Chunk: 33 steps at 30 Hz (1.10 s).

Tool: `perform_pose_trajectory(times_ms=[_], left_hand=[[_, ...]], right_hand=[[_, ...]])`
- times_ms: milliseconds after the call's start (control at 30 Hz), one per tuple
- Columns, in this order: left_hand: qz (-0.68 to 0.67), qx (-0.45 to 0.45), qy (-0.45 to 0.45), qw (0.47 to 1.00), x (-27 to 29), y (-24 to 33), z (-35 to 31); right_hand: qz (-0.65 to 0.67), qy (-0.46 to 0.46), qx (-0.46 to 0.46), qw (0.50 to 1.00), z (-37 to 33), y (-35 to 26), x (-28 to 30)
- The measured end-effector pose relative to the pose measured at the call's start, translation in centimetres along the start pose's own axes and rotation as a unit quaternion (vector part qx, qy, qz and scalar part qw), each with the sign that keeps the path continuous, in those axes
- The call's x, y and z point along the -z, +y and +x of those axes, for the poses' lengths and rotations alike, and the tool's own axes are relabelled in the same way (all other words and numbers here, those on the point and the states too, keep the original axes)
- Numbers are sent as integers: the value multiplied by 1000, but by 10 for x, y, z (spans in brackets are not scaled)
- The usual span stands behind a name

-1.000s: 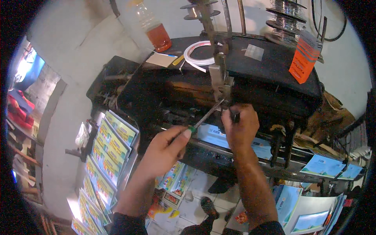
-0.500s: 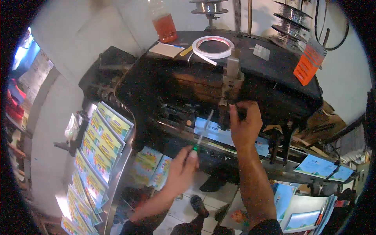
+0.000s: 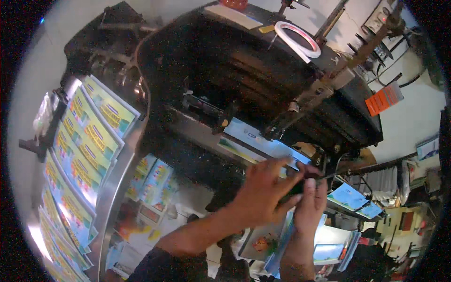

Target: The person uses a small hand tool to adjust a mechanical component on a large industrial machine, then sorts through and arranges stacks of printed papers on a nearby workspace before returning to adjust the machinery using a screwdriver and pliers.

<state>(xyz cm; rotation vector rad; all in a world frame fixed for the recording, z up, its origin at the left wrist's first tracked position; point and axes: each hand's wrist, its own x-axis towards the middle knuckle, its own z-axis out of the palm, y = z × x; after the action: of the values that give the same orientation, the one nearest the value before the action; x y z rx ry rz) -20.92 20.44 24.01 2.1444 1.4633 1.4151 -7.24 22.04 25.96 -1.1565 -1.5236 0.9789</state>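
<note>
My left hand (image 3: 268,190) reaches in from the lower left, its fingers bent around a green-handled screwdriver, mostly hidden; a bit of green shows between the hands. A thin dark shaft points right past the fingers. Right against it, my right hand (image 3: 311,199) is raised with thumb and fingers pinched on a small dark piece, too blurred to name. Both hands meet in front of the large black machine (image 3: 188,61), whose slanting metal head (image 3: 314,96) stands just above them. Light-blue printed sheets (image 3: 253,136) lie on the machine's ledge behind the fingers.
Several yellow-and-blue booklets (image 3: 82,141) overlap on a metal-edged rack (image 3: 112,207) at the left. A white tape roll (image 3: 297,40) rests on the machine top. An orange packet (image 3: 384,98) hangs at the right edge. More blue sheets (image 3: 347,197) lie at the right.
My view has tilted and shifted. My right hand has come down from the machine's head, and my left hand has moved right with the screwdriver, so the two hands now meet.
</note>
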Motion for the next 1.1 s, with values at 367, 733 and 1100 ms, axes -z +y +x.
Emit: perform_pose_trajectory(times_ms=[367, 733, 1100], left_hand=[[-72, 46, 151, 985, -51, -26, 53], [-295, 80, 6, 952, -58, -28, 59], [-180, 91, 19, 979, -67, -32, 66]], right_hand=[[13, 113, -5, 993, 3, 24, 0], [-72, 114, 12, 991, -5, 73, 19], [1, 70, -42, 997, -18, 52, 9]])
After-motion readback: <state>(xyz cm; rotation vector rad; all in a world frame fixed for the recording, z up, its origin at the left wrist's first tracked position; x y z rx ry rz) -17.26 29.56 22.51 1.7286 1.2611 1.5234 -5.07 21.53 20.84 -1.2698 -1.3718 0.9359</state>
